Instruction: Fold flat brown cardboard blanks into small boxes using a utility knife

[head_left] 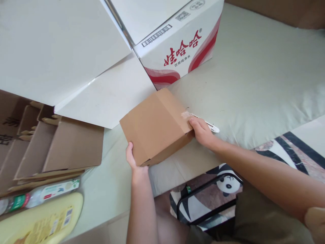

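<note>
A brown cardboard box (154, 125) is between my two hands, resting tilted on or just above the pale green cloth surface. My left hand (132, 157) grips its near left corner, thumb on the top face and the other fingers hidden. On the opposite side, my right hand (201, 130) is closed around the right corner, thumb along the edge. A piece of clear tape (186, 115) sticks to the right edge of the box. A slim white tool (213, 128), which looks like a utility knife, shows just behind my right hand; whether the hand touches it I cannot tell.
A white carton with red print (177, 56) stands behind the box. Large white panels (63, 51) lean at the upper left. Folded brown cardboard (73, 144), a clear bottle (35, 198) and a yellow bottle (50, 220) lie at left. A panda-patterned item (228, 184) is below.
</note>
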The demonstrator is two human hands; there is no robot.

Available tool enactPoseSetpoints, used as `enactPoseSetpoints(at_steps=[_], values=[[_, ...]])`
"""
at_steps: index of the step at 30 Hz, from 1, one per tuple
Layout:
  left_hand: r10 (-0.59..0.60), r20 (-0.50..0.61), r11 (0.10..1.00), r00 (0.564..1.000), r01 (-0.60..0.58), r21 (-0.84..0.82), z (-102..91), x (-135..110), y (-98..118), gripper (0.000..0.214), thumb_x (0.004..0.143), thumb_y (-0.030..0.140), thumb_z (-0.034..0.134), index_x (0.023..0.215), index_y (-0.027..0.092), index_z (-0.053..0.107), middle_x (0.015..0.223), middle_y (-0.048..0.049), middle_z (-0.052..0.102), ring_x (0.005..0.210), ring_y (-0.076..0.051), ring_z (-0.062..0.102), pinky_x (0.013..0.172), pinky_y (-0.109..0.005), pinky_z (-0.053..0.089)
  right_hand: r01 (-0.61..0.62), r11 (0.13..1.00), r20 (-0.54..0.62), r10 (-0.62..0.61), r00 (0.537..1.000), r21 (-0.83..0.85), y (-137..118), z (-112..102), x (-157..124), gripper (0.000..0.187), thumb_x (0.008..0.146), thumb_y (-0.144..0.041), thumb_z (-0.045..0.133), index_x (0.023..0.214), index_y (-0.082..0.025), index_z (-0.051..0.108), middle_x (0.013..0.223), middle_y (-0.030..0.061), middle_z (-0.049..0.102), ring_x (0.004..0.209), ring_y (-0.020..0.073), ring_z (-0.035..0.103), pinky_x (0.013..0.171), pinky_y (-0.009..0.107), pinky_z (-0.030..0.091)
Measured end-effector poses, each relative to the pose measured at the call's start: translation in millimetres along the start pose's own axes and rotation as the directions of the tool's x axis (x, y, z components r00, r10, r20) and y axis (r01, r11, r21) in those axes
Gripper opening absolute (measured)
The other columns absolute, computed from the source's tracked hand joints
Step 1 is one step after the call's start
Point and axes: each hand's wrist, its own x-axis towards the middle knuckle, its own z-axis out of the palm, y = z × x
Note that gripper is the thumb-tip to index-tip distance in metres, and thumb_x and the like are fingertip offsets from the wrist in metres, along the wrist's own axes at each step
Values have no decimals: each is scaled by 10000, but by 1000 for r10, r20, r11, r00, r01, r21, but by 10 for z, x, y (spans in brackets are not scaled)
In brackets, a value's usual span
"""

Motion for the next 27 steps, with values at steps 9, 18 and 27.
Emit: enactPoseSetpoints(at_steps=[9, 18, 27], values=[[12, 25, 1000, 1000, -12, 7, -22, 0, -5, 291, 740, 425, 667, 901, 190, 724, 875, -38, 748, 780, -200, 696, 712, -292, 534, 3, 1000, -2, -3, 1000, -5, -2, -3, 4, 361, 894, -473, 330, 621, -240, 374, 658, 14, 487, 687, 197, 461, 683, 349, 418], [13, 51, 999, 999, -15, 30, -44, 17, -9, 309, 758, 451, 651, 921, 197, 722, 894, -42, 742, 801, -206, 696, 742, -306, 531, 10, 1000, -10, -10, 1000, 1, 7, 5, 3, 359, 895, -476, 332, 627, -244, 380, 660, 15, 504, 694, 201, 473, 694, 350, 430], [-11, 5, 1000, 1000, 11, -11, -16, -2, 7, 282, 734, 416, 667, 895, 191, 722, 869, -36, 750, 775, -200, 695, 696, -288, 534, -2, 1000, -9, 2, 1000, 0, 7, 5, 1, 358, 900, -474, 334, 634, -241, 393, 678, 20, 515, 700, 203, 470, 705, 359, 428]])
